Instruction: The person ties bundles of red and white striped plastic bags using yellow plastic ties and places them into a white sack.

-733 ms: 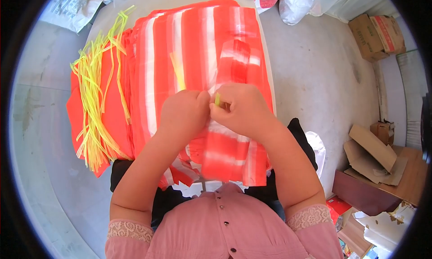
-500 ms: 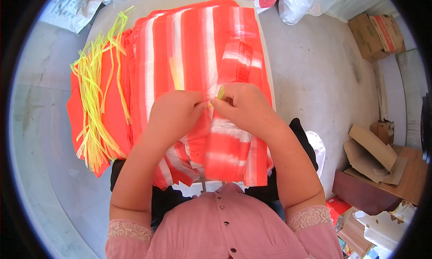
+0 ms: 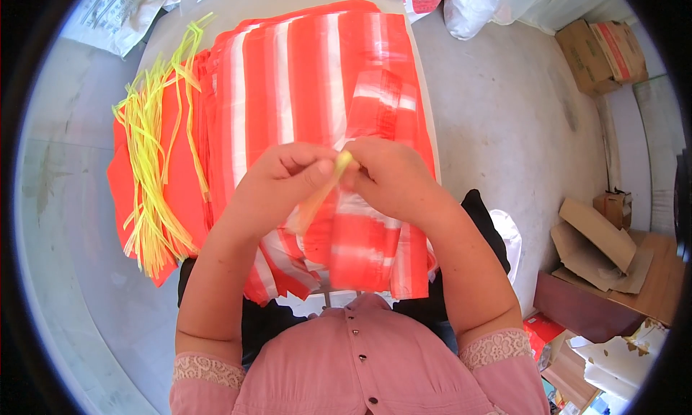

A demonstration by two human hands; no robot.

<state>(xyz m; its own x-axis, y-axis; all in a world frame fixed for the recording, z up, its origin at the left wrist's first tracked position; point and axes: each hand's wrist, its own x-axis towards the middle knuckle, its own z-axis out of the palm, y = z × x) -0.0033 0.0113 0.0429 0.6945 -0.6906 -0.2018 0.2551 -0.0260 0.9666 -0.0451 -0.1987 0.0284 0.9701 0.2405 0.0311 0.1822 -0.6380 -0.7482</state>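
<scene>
Pinching 1 yellow strip [image 3: 345,157], the right hand [image 3: 393,175] probably steadies it; left hand [image 3: 283,182] half-curled, hold unclear; spare strips [image 3: 146,144] lie left, presumably handy.

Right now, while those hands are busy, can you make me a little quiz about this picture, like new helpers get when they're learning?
1. True or false: the big bunch of strips lies to the left of the left hand.

2. Which pattern shows on top of the pile beneath the hands? A: dots. B: stripes. C: stars.

3. Fill in: the strip between the left hand and the right hand is coloured ____.

Key: 1. True. 2. B. 3. Yellow.
</scene>
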